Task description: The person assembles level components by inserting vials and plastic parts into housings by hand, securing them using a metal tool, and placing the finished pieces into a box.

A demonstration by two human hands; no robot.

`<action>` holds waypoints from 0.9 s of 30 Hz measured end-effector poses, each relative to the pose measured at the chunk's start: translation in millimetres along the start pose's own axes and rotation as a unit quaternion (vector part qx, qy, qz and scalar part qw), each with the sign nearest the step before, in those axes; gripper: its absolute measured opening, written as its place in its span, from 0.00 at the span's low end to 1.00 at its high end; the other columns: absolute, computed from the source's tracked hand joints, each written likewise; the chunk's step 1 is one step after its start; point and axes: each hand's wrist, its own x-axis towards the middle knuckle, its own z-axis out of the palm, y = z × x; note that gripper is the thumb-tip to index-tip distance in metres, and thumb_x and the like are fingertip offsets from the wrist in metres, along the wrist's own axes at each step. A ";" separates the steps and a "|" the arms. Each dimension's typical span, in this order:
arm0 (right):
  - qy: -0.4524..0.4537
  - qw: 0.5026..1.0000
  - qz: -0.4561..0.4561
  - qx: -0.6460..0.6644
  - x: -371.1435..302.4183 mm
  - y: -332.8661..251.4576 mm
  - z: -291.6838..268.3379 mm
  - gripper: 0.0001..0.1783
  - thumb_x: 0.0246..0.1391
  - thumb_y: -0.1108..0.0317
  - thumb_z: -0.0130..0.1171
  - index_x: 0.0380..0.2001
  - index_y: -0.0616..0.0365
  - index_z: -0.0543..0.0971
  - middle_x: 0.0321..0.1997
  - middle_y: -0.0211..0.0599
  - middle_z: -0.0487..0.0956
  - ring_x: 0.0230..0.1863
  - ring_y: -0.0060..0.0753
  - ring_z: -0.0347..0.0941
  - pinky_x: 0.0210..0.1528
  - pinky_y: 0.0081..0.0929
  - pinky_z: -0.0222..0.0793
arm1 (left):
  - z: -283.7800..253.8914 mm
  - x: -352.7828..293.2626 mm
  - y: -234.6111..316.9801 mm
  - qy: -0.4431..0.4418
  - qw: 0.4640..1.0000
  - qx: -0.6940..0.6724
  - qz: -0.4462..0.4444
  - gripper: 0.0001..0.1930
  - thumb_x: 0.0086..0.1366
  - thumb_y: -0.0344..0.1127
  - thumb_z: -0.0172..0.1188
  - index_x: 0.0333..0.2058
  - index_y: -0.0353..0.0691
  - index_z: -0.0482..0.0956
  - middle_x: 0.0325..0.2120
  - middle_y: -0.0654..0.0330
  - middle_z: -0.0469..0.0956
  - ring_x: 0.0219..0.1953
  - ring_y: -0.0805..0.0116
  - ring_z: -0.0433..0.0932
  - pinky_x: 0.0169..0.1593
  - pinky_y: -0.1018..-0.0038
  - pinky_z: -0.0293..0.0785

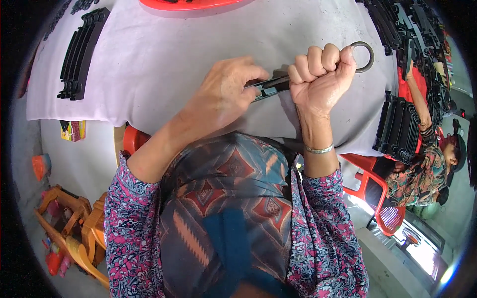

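Observation:
My right hand [322,82] is closed in a fist, palm side up, around a dark metal rod with a ring-shaped end [371,58]. The ring sticks out past the thumb side. From the other side of the fist the rod runs left over a narrow black plastic part [271,89]. My left hand [223,92] pinches the left end of that part between thumb and fingers; the fingertips partly cover it. Both hands are just above the white cloth-covered table [198,44], near its front edge. How the rod's tip meets the part is hidden.
A row of black ribbed plastic parts [82,54] lies on the left; more black parts [397,124] are stacked on the right. A red tray [191,4] stands at the far edge. To the right, a co-worker [420,174] sits beside a red plastic chair [370,186]. Wooden furniture [74,243] stands lower left.

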 end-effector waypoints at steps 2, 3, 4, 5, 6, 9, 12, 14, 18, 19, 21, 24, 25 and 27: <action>-0.004 1.000 0.000 -0.002 -0.2 0.6 0.4 0.30 0.67 0.41 0.36 0.15 0.46 0.50 0.13 0.22 0.46 0.15 0.20 0.36 0.17 0.25 0.32 | 1.3 -1.7 -4.3 0.005 1.000 -0.004 0.004 0.12 0.55 0.23 0.60 0.40 0.30 0.80 0.26 0.52 0.70 0.28 0.60 0.71 0.34 0.66 0.67; -0.003 1.000 0.004 0.003 -0.2 0.8 1.0 0.31 0.67 0.41 0.36 0.15 0.46 0.50 0.13 0.22 0.46 0.15 0.20 0.36 0.17 0.25 0.32 | 1.4 -2.4 -5.2 0.009 1.000 -0.008 0.008 0.12 0.55 0.23 0.59 0.40 0.30 0.80 0.26 0.52 0.71 0.28 0.59 0.71 0.34 0.66 0.67; -0.002 1.000 0.006 0.006 0.0 0.1 1.1 0.31 0.67 0.41 0.35 0.15 0.46 0.50 0.13 0.22 0.46 0.15 0.20 0.36 0.17 0.25 0.32 | 1.1 -1.6 -4.3 0.009 1.000 -0.008 0.009 0.12 0.55 0.23 0.59 0.40 0.30 0.80 0.26 0.52 0.71 0.28 0.59 0.71 0.34 0.66 0.67; -0.002 1.000 0.005 0.006 -0.1 -0.2 1.0 0.31 0.67 0.41 0.35 0.15 0.46 0.50 0.13 0.22 0.46 0.15 0.20 0.36 0.17 0.25 0.32 | 0.4 -0.5 -2.6 0.005 1.000 -0.002 0.013 0.12 0.55 0.23 0.59 0.40 0.30 0.80 0.26 0.52 0.71 0.28 0.59 0.71 0.35 0.66 0.67; 0.002 1.000 0.004 0.004 -0.2 -0.3 0.9 0.31 0.67 0.40 0.35 0.15 0.46 0.50 0.13 0.22 0.46 0.15 0.20 0.36 0.17 0.25 0.32 | 0.1 0.2 -1.6 0.002 1.000 0.005 0.017 0.12 0.55 0.23 0.59 0.40 0.30 0.80 0.26 0.52 0.71 0.28 0.59 0.71 0.35 0.66 0.67; 0.002 1.000 0.002 0.000 0.3 0.5 1.3 0.31 0.68 0.40 0.35 0.16 0.47 0.50 0.13 0.22 0.46 0.15 0.20 0.36 0.17 0.25 0.32 | 1.6 -1.5 -5.4 0.008 1.000 -0.002 0.025 0.12 0.55 0.23 0.59 0.40 0.29 0.80 0.26 0.51 0.70 0.28 0.59 0.71 0.34 0.66 0.67; -0.001 1.000 -0.003 -0.005 0.2 0.3 0.6 0.31 0.68 0.40 0.35 0.16 0.47 0.50 0.12 0.22 0.46 0.14 0.20 0.36 0.17 0.25 0.32 | 1.5 -1.5 -3.3 0.003 1.000 -0.004 0.014 0.12 0.55 0.23 0.59 0.40 0.29 0.80 0.26 0.51 0.70 0.28 0.59 0.71 0.34 0.66 0.66; -0.002 1.000 -0.005 -0.007 0.3 1.2 0.4 0.31 0.68 0.41 0.35 0.16 0.47 0.50 0.12 0.22 0.45 0.14 0.20 0.36 0.16 0.24 0.32 | 0.7 -1.3 -2.3 -0.001 1.000 0.000 0.012 0.12 0.55 0.23 0.58 0.40 0.29 0.80 0.25 0.51 0.70 0.28 0.59 0.71 0.34 0.66 0.66; 0.003 1.000 -0.006 -0.016 1.3 2.0 2.8 0.30 0.67 0.42 0.36 0.15 0.47 0.50 0.12 0.22 0.45 0.14 0.20 0.35 0.16 0.25 0.32 | -2.2 1.1 3.0 -0.003 1.000 -0.001 0.014 0.13 0.56 0.23 0.57 0.40 0.29 0.80 0.25 0.51 0.70 0.27 0.59 0.71 0.34 0.67 0.66; 0.009 1.000 -0.007 -0.019 0.9 2.5 3.7 0.29 0.67 0.43 0.36 0.16 0.46 0.50 0.12 0.22 0.45 0.14 0.20 0.35 0.16 0.25 0.32 | -1.2 0.4 1.2 -0.004 1.000 -0.002 0.014 0.13 0.56 0.23 0.57 0.40 0.29 0.80 0.25 0.51 0.70 0.27 0.59 0.71 0.34 0.67 0.66; 0.010 1.000 -0.011 -0.025 0.1 3.6 4.4 0.29 0.67 0.43 0.36 0.16 0.46 0.50 0.12 0.22 0.45 0.14 0.20 0.35 0.16 0.25 0.32 | 1.1 -1.9 -4.1 0.013 1.000 -0.008 0.028 0.13 0.55 0.23 0.57 0.40 0.30 0.80 0.25 0.51 0.70 0.27 0.58 0.70 0.33 0.66 0.66; 0.012 0.999 -0.017 -0.034 1.5 7.1 5.4 0.29 0.67 0.44 0.37 0.16 0.46 0.50 0.12 0.22 0.45 0.14 0.20 0.35 0.16 0.25 0.32 | 0.8 -2.1 -3.7 0.019 1.000 -0.004 0.018 0.13 0.55 0.23 0.58 0.40 0.30 0.80 0.25 0.51 0.70 0.27 0.58 0.71 0.33 0.66 0.66; 0.013 0.999 -0.017 -0.035 1.3 7.7 6.4 0.28 0.67 0.45 0.37 0.16 0.46 0.50 0.12 0.22 0.45 0.14 0.20 0.35 0.16 0.25 0.32 | -0.6 -1.1 -2.0 0.019 1.000 -0.004 0.018 0.13 0.55 0.23 0.58 0.40 0.30 0.80 0.25 0.51 0.70 0.27 0.58 0.71 0.33 0.66 0.66; 0.016 0.999 -0.019 -0.036 1.7 7.4 6.9 0.28 0.66 0.45 0.38 0.16 0.46 0.50 0.12 0.22 0.45 0.14 0.20 0.35 0.15 0.25 0.32 | -4.4 3.4 1.3 -0.009 1.000 0.016 0.025 0.13 0.54 0.22 0.58 0.40 0.31 0.81 0.25 0.51 0.71 0.26 0.59 0.71 0.33 0.67 0.67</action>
